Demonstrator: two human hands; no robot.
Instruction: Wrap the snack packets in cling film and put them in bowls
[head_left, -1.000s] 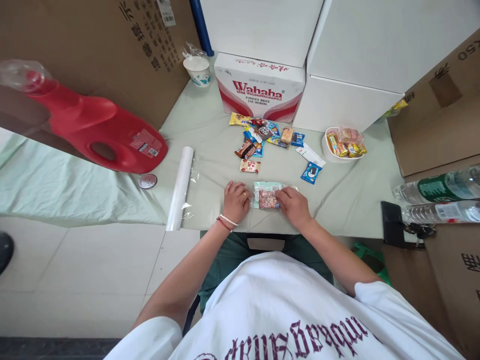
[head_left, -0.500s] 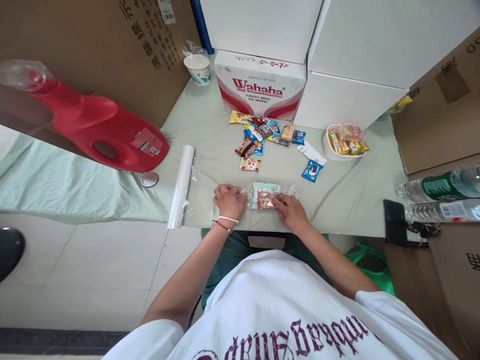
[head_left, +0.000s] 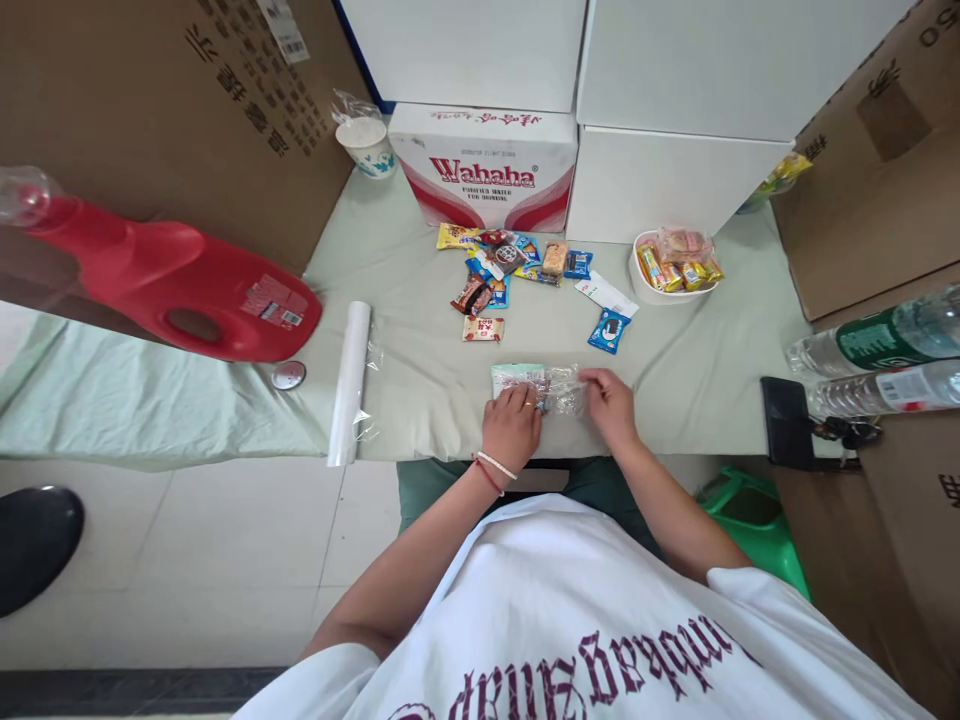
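Observation:
Close to the table's front edge lies a pale green snack packet [head_left: 517, 374] with a reddish one partly hidden beside it. Clear plastic film [head_left: 566, 390] lies around and over them, crinkled on the right side. My left hand [head_left: 513, 425] is closed over the packets, its bent fingers pressing on them from the front. My right hand [head_left: 611, 408] pinches the right end of the film between thumb and fingertips. Left of my hands a roll of clear film [head_left: 350, 385] lies lengthwise, a loose edge showing.
Behind my hands lie several small snack packets [head_left: 487, 275], a blue packet [head_left: 608, 331] and a white card [head_left: 606, 296]. A white bowl [head_left: 660, 295] holds more snacks. A red detergent bottle [head_left: 187, 290] and cardboard box stand left; water bottles [head_left: 885, 390] and a phone [head_left: 785, 422] lie right.
My left hand has moved right, from the film's left end onto the packets. My right hand has shifted off the packets to the film's right end. The view has shifted slightly.

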